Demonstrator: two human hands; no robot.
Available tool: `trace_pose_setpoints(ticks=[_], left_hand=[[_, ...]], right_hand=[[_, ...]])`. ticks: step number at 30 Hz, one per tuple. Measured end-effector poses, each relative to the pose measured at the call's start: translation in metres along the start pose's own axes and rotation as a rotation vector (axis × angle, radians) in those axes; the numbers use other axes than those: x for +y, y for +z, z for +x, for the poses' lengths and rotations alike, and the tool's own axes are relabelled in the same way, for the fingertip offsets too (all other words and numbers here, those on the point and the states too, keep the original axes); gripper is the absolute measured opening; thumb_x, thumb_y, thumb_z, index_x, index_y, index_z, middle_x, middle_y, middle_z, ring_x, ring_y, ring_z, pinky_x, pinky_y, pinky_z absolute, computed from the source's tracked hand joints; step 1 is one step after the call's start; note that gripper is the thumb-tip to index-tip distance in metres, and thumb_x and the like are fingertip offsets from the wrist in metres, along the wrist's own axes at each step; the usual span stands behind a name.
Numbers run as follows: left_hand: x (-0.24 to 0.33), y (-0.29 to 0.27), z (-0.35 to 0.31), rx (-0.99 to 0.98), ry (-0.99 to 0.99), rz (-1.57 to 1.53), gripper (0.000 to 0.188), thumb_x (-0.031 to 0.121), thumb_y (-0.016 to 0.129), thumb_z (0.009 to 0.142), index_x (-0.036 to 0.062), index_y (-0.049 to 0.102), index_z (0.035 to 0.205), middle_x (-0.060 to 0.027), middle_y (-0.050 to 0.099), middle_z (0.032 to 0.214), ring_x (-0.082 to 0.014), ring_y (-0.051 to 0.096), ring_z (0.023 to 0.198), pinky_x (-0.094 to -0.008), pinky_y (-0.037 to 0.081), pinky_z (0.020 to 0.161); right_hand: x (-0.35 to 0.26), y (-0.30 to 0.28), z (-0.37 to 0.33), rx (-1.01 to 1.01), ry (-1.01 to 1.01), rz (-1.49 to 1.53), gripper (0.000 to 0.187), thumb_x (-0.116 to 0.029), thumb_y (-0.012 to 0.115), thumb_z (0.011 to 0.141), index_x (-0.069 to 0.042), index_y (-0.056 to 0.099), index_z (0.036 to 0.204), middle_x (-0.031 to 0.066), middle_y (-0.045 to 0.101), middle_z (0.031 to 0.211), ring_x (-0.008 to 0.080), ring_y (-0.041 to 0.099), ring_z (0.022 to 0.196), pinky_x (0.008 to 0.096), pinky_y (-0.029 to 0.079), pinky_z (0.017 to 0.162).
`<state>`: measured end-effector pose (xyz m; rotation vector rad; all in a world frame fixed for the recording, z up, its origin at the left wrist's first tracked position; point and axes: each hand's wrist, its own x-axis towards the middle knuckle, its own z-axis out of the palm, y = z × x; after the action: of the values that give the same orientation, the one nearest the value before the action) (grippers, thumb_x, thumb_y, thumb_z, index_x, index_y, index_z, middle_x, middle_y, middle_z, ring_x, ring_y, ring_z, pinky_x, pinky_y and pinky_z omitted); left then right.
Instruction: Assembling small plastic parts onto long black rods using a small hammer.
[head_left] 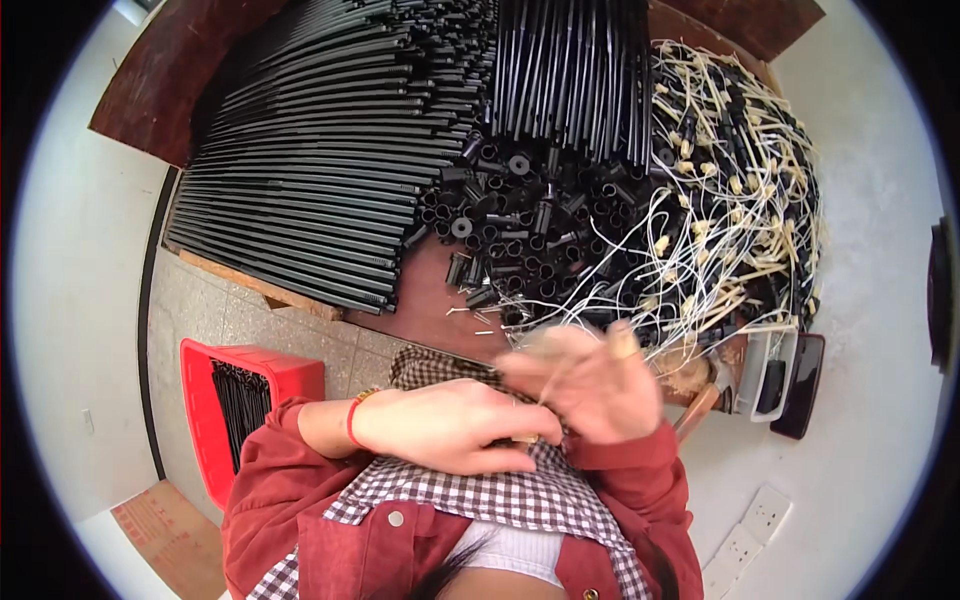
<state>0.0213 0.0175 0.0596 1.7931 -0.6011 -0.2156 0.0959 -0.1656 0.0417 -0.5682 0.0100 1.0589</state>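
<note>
My left hand (pixel 455 425), with a red cord bracelet at its wrist, is held over my checked apron (pixel 480 489). Its fingers are closed in a pinch, and a small yellowish bit shows at the fingertips, too little to name. Just to the right, my right hand (pixel 600 388) is raised and partly smeared by motion. Its fingers look spread apart, and a thin pale strand seems to run between the two hands. Nearest to it is a tangle of white wires (pixel 690 290) with cream connectors on the table. Short black plastic tubes (pixel 530 220) lie heaped beyond my hands.
Long black rods (pixel 310 200) are stacked across the left of the brown table (pixel 425 275), more rods (pixel 570 75) at the back. Small metal pins lie near the front edge. A red bin (pixel 295 372) with black rods stands lower left. A dark phone (pixel 800 390) is at right.
</note>
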Motion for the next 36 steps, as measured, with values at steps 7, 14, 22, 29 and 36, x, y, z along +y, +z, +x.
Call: trace_pose_setpoints(ticks=[7, 14, 22, 29, 36], left_hand=[[-0.011, -0.011, -0.033, 0.309, -0.213, -0.667, 0.037, 0.005, 0.061, 0.085, -0.0016, 0.053, 0.121, -0.0062, 0.061, 0.077, -0.0144, 0.056, 0.061, -0.0234, 0.044, 0.052], [-0.023, 0.011, 0.002, 0.443, 0.039, 0.261, 0.033, 0.008, 0.052, 0.089, -0.0025, 0.053, 0.121, -0.0049, 0.057, 0.073, -0.0146, 0.05, 0.056, -0.0225, 0.041, 0.05], [-0.018, 0.009, -0.003, 0.315, -0.044, 0.298, 0.021, 0.008, 0.061, 0.081, 0.003, 0.062, 0.101, -0.0034, 0.055, 0.069, -0.0155, 0.046, 0.047, -0.0242, 0.039, 0.043], [-0.002, 0.006, 0.007, 0.327, 0.06, -0.157, 0.01, 0.007, 0.064, 0.079, 0.0039, 0.057, 0.083, -0.0024, 0.057, 0.067, -0.0152, 0.049, 0.049, -0.0254, 0.04, 0.045], [-0.013, 0.009, 0.001, 0.148, -0.043, -0.019, 0.021, 0.008, 0.073, 0.075, 0.0048, 0.053, 0.08, -0.0022, 0.059, 0.066, -0.0197, 0.049, 0.046, -0.0274, 0.04, 0.043]], right_hand=[[-0.036, -0.031, -0.054, 0.151, -0.757, -0.599, 0.013, -0.015, 0.043, 0.094, -0.013, 0.055, 0.097, -0.0045, 0.05, 0.062, 0.0104, 0.039, 0.047, 0.0214, 0.034, 0.044], [0.016, 0.028, -0.009, 0.119, -0.425, -1.672, 0.004, -0.009, 0.06, 0.079, -0.006, 0.058, 0.081, 0.0055, 0.057, 0.062, 0.0188, 0.048, 0.046, 0.0292, 0.039, 0.046], [-0.002, 0.016, -0.023, 0.447, -0.492, -1.35, 0.01, -0.001, 0.068, 0.072, -0.004, 0.059, 0.07, 0.0017, 0.056, 0.06, 0.0121, 0.042, 0.045, 0.0239, 0.036, 0.043], [-0.005, 0.013, -0.019, 0.296, -0.485, -1.324, 0.01, 0.001, 0.069, 0.067, -0.003, 0.061, 0.071, 0.0011, 0.054, 0.06, 0.0114, 0.041, 0.046, 0.0226, 0.034, 0.044], [-0.022, 0.039, -0.021, -0.259, -0.531, -1.753, 0.022, -0.003, 0.072, 0.064, -0.004, 0.065, 0.085, 0.0025, 0.062, 0.074, 0.0173, 0.052, 0.062, 0.0243, 0.041, 0.054]])
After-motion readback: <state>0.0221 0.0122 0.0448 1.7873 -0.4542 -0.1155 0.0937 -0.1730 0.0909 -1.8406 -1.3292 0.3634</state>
